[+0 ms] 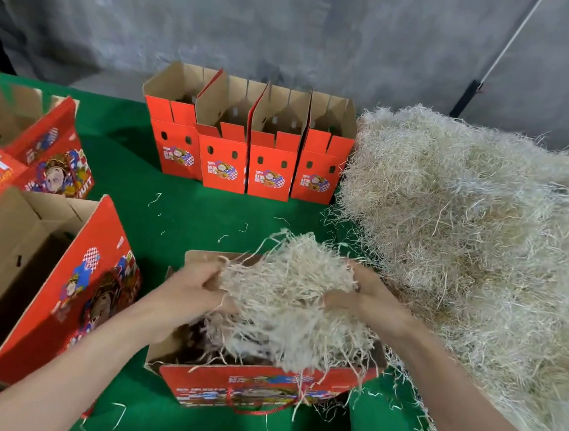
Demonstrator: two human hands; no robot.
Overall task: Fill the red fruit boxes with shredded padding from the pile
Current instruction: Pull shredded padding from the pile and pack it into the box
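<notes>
The left hand (197, 290) and the right hand (368, 300) each close their fingers on opposite sides of one loose wad of pale shredded padding (286, 294), the left gripping its left edge, the right its right edge (the fingertips are buried in the strands). The wad sits over and partly inside the open red cardboard fruit box with a printed front (254, 384), strands trailing over its near rim. Just right of the right forearm rises the big heap of pale shredded padding (464, 231), on the green table cover (187, 213). Beyond the hands, four upright open red boxes (247, 150) stand in a row, the rightmost touching the heap. At the left lie larger open red boxes with cartoon prints (48, 263), tilted, brown insides showing.
</notes>
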